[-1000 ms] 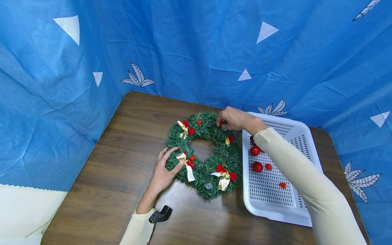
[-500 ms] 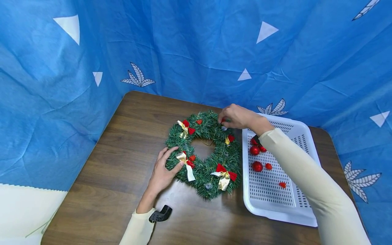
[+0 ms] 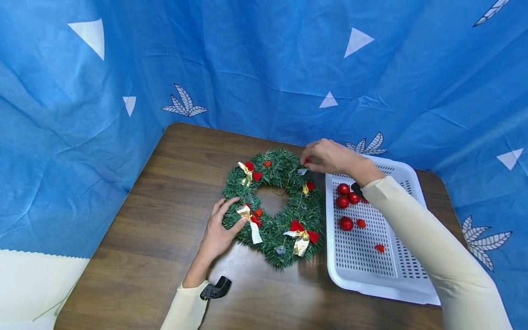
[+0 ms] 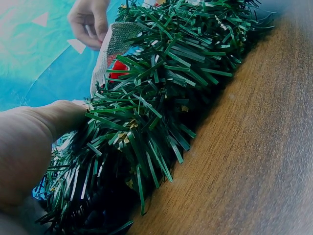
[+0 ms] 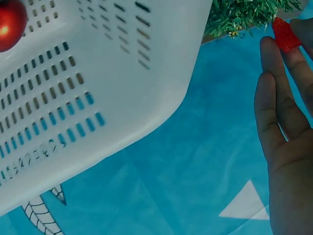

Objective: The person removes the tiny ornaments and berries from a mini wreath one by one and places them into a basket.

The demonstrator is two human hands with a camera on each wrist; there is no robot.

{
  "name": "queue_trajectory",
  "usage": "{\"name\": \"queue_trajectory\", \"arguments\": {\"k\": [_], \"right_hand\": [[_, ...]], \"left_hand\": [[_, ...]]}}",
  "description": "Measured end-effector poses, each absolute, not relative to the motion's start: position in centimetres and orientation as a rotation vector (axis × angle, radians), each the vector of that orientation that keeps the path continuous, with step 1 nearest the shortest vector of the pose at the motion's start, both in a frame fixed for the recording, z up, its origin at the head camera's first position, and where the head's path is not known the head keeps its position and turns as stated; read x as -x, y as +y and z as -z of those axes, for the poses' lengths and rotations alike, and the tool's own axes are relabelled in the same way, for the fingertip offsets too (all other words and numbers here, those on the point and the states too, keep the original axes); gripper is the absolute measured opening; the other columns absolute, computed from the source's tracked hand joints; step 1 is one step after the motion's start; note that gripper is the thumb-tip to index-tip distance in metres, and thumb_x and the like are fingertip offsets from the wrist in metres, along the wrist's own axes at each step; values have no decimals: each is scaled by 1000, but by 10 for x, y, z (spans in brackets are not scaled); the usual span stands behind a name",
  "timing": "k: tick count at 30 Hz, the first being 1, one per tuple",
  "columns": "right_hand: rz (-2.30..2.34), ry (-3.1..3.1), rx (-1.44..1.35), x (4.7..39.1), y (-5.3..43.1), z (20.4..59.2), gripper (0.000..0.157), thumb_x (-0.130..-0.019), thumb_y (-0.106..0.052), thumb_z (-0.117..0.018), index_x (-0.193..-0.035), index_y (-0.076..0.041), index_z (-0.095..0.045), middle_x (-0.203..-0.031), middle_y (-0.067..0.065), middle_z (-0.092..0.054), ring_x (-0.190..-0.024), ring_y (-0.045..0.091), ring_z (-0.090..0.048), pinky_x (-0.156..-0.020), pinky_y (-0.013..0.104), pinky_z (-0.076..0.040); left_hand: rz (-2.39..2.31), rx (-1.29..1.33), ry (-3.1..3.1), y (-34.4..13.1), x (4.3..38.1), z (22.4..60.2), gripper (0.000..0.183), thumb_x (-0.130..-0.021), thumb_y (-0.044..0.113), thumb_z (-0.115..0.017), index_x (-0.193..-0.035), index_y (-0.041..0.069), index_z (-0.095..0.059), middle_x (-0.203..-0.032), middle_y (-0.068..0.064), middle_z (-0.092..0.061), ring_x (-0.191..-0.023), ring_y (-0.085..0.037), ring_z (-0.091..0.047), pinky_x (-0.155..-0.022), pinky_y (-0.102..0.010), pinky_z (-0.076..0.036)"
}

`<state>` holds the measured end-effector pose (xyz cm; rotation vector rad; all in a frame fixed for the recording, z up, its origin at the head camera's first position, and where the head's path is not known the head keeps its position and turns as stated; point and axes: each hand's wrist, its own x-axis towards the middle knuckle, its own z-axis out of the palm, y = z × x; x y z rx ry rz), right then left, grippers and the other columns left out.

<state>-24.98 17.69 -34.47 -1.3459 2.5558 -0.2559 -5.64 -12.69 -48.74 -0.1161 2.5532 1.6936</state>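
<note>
A green Christmas wreath [image 3: 280,156] lies on the wooden table, trimmed with red-and-gold bows [image 3: 301,236] and small red pieces. My left hand [image 3: 220,229] holds its left side, the thumb on a bow's ribbon and the forefinger on the greenery; the other fingers are partly hidden. Over the wreath's upper right edge, my right hand [image 3: 330,158] pinches a small red cone-shaped ornament [image 5: 285,35] between thumb and fingers. A pale tag-like piece [image 3: 303,171] shows on the greenery just below that hand.
Right of the wreath stands a white perforated basket [image 3: 331,256], partly under my right forearm. It holds several shiny red balls [image 3: 346,223] and small red ornaments [image 3: 380,248]. A blue curtain [image 3: 264,68] hangs behind the table.
My right hand has moved right and slightly away from the wreath's top, keeping the small red ornament. More red balls in the basket now show. The left hand stays put.
</note>
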Motion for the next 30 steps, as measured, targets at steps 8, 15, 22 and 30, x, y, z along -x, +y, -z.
{"name": "queue_trajectory", "arguments": {"k": [8,15,22,30], "right_hand": [[289,2559,1352,244,194,341,14,-88,-7,-71,-103,-8,-74,-101,4,-70,-80,12,-66,-70,33,-57],[291,2580,1379,242,208,339,11,-88,-8,-72,-98,-13,-75,-98,2,-72,-88,17,-69,-76,37,-58],[328,2615,1393,238,221,340,11,-86,-6,-72,-96,-12,-74,-98,1,-72,-87,17,-69,-76,38,-58],[381,2682,1360,233,237,339,11,-85,-3,-75,-94,-8,-74,-98,4,-72,-78,17,-64,-69,41,-56]], "left_hand": [[-1694,116,2556,-127,56,488,59,-91,32,-76,-145,28,-52,-162,-18,-24,-146,-47,-28,-111,-72,-25],[-1689,113,2557,-127,56,486,59,-90,32,-76,-145,28,-52,-162,-18,-24,-146,-47,-28,-111,-72,-26],[-1691,112,2558,-126,56,487,60,-90,32,-76,-145,28,-52,-161,-18,-25,-146,-47,-28,-111,-72,-25],[-1699,109,2550,-126,56,488,60,-90,32,-76,-145,28,-52,-162,-17,-25,-146,-47,-27,-111,-74,-25]]}}
